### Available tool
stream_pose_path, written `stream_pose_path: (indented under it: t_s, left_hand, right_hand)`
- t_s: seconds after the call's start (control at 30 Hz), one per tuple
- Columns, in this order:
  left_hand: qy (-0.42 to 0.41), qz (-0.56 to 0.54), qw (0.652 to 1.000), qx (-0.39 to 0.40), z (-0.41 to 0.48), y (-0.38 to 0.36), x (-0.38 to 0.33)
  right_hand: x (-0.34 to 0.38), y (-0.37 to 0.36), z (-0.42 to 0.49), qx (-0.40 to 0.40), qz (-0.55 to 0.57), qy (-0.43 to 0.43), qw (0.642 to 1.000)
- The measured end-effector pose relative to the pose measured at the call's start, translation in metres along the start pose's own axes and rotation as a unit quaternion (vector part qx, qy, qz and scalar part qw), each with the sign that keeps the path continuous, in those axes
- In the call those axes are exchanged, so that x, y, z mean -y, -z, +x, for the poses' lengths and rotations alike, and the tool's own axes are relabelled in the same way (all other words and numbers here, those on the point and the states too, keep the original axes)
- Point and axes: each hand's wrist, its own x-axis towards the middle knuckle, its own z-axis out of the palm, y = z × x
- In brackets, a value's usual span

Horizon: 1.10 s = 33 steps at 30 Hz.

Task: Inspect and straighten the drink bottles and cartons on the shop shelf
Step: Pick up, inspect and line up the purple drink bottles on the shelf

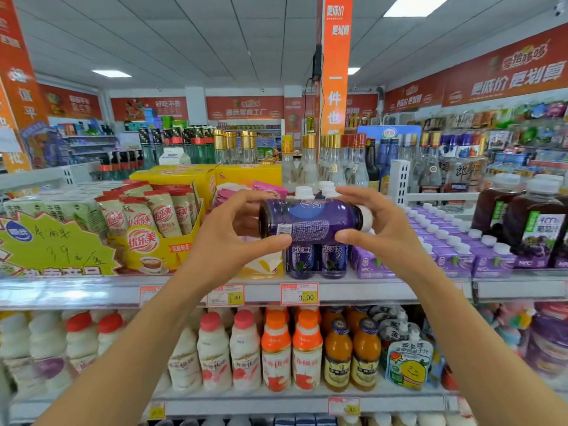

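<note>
A purple drink bottle [313,219] with a white cap lies on its side in the air above the top shelf, cap to the right. My left hand [233,235] grips its base end, thumb under the label. My right hand [378,222] grips the cap end, fingers over the top and thumb below. Directly beneath it two more purple bottles [316,259] stand upright at the shelf front. Purple cartons [455,247] with white caps fill the shelf to the right.
Dark juice bottles [534,222] stand at the far right. A yellow display box of milk-tea sachets [153,229] sits left. The shelf edge [368,290] carries price tags. The lower shelf holds white, orange-capped and orange juice bottles [276,348]. Glass liquor bottles [332,161] stand behind.
</note>
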Motion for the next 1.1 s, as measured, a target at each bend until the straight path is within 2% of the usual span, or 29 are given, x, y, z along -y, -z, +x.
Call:
stream_pose_path:
  t_s: [0.1,0.2,0.3,0.4,0.47,0.57,0.67,0.77,0.93,1.1]
  left_hand:
    - [0.021,-0.073,0.997,-0.023,-0.003,-0.006,0.009]
    - [0.023,-0.109,0.993,-0.040,-0.002,-0.008,0.010]
    - [0.014,-0.110,0.993,-0.035,0.003,-0.008,0.011]
    - [0.001,-0.087,0.996,-0.029,0.012,-0.013,0.010]
    - [-0.004,-0.046,0.999,-0.026,0.022,-0.017,0.009]
    - [-0.022,0.075,0.997,-0.018,0.038,-0.019,0.014]
    - [-0.071,0.178,0.981,0.021,0.052,-0.027,0.027]
    - [-0.127,0.255,0.956,0.067,0.069,-0.040,0.048]
    - [-0.155,0.316,0.925,0.143,0.083,-0.057,0.070]
    - [-0.164,0.309,0.927,0.137,0.086,-0.059,0.076]
  right_hand:
    - [0.002,0.002,0.004,-0.008,0.019,-0.023,1.000]
    - [0.002,0.007,0.006,-0.020,0.086,-0.069,0.994]
    - [0.004,0.009,0.011,-0.036,0.123,-0.095,0.987]
    - [0.015,0.013,0.024,-0.052,0.098,-0.084,0.990]
    - [0.027,0.019,0.038,-0.067,0.065,-0.066,0.993]
    - [0.044,0.033,0.066,-0.115,0.021,-0.031,0.993]
    - [0.049,0.049,0.103,-0.160,-0.049,0.019,0.986]
    - [0.032,0.057,0.150,-0.171,-0.145,0.016,0.974]
    - [-0.019,0.049,0.219,-0.107,-0.331,-0.035,0.937]
    - [-0.055,0.033,0.251,0.020,-0.429,-0.074,0.900]
